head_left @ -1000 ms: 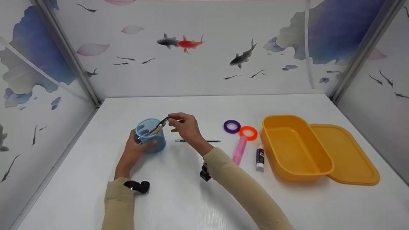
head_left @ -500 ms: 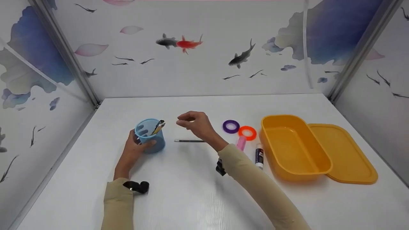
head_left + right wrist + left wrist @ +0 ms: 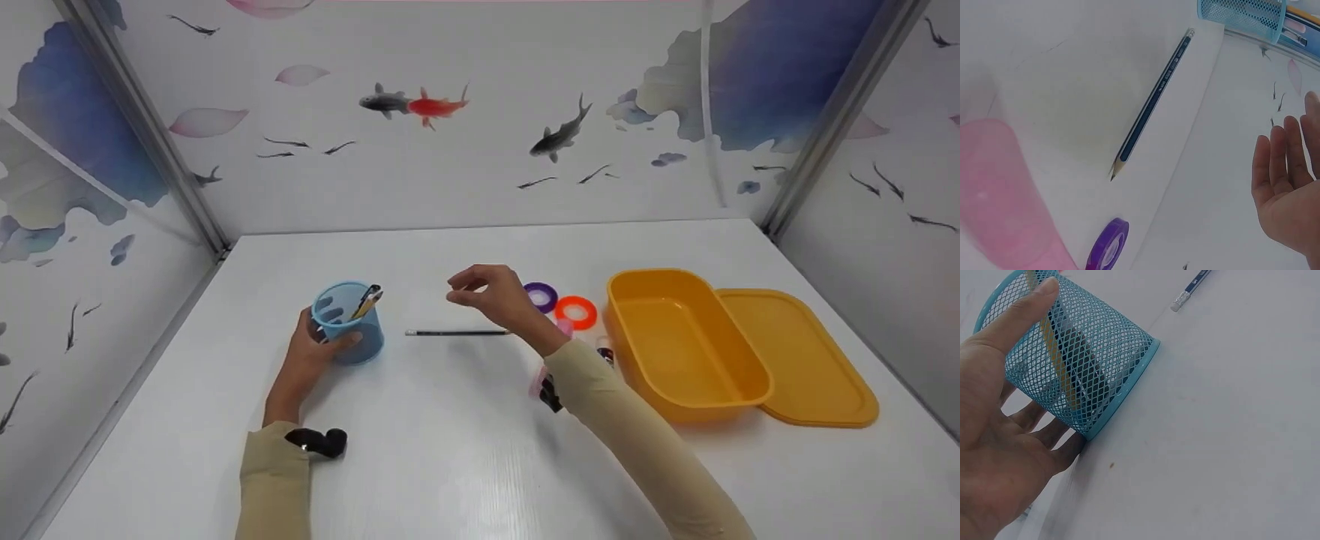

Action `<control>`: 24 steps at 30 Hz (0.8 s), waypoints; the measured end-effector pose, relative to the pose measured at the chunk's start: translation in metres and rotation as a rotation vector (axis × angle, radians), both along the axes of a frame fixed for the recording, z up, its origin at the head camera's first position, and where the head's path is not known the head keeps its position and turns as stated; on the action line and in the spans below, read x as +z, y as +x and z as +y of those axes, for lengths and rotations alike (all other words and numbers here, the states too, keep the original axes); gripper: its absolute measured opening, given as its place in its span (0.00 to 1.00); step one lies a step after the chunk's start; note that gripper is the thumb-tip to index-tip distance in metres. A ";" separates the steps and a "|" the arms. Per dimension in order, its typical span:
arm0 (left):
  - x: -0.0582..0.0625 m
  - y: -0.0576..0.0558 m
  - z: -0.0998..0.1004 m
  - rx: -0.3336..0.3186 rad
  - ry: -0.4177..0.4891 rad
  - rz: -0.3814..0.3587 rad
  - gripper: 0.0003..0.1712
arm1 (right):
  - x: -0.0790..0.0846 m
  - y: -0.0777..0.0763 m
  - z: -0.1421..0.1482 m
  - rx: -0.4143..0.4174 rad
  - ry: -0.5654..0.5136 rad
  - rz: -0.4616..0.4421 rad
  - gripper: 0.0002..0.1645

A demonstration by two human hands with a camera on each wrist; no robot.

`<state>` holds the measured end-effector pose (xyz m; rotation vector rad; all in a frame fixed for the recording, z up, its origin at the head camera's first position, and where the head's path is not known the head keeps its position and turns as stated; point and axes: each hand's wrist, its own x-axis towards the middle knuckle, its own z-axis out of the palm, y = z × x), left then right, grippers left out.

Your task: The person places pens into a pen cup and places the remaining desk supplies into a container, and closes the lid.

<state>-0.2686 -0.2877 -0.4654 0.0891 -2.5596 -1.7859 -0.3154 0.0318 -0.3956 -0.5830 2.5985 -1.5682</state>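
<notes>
Right of the mesh cup [image 3: 364, 345], my right hand [image 3: 496, 296] hides the cup-side edge of the purple ring [image 3: 553, 300]; farther right of the cup, my sleeve [image 3: 622, 427] covers most of the pink tube [image 3: 1002, 194] and the labelled stick [image 3: 605, 355]. Behind the cup, my left hand [image 3: 313, 352] has most of its fingers out of sight, while in the left wrist view the top edge cuts off part of the cup's rim and most of the pencil [image 3: 457, 333] to the cup's right.

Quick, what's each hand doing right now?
Left hand: holding the blue mesh cup.
Right hand: open, fingers relaxed, holding nothing.
</notes>
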 end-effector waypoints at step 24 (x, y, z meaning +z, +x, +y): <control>-0.002 0.000 -0.002 -0.010 0.001 -0.001 0.60 | -0.033 -0.004 0.030 -0.151 0.168 -0.361 0.22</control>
